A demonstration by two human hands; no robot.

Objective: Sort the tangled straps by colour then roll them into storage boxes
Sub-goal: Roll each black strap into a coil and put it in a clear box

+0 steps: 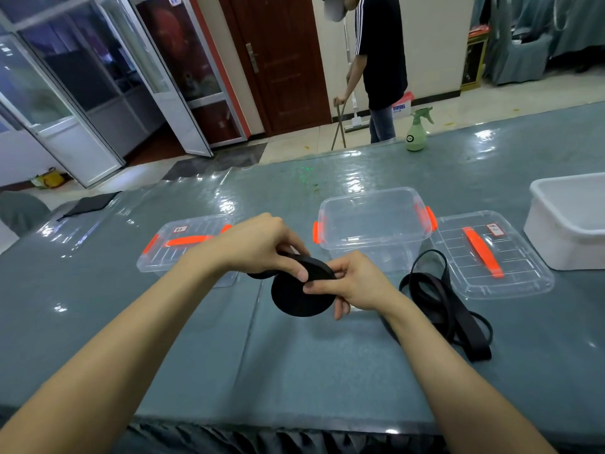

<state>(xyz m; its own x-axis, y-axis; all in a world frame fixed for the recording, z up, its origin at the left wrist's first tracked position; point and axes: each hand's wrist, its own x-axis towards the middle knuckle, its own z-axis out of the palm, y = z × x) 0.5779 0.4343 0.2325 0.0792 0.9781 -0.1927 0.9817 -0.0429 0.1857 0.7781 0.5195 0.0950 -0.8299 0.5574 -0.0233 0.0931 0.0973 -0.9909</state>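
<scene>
A thick black roll of strap [296, 298] hangs above the table's middle, held between both hands. My left hand [262, 245] grips it from the top, thumb pressed on its face. My right hand [353, 283] pinches its right edge. The loose tail of the black strap [448, 306] lies in tangled loops on the table to the right. An open clear storage box [373, 221] with orange latches stands just behind my hands. A second clear box [183, 247] with its lid on sits to the left, partly hidden by my left hand.
A clear lid [491, 253] with an orange handle lies right of the open box. A white tub [569, 221] stands at the far right. A green spray bottle [417, 131] is at the table's far edge. A person stands with a mop beyond the table.
</scene>
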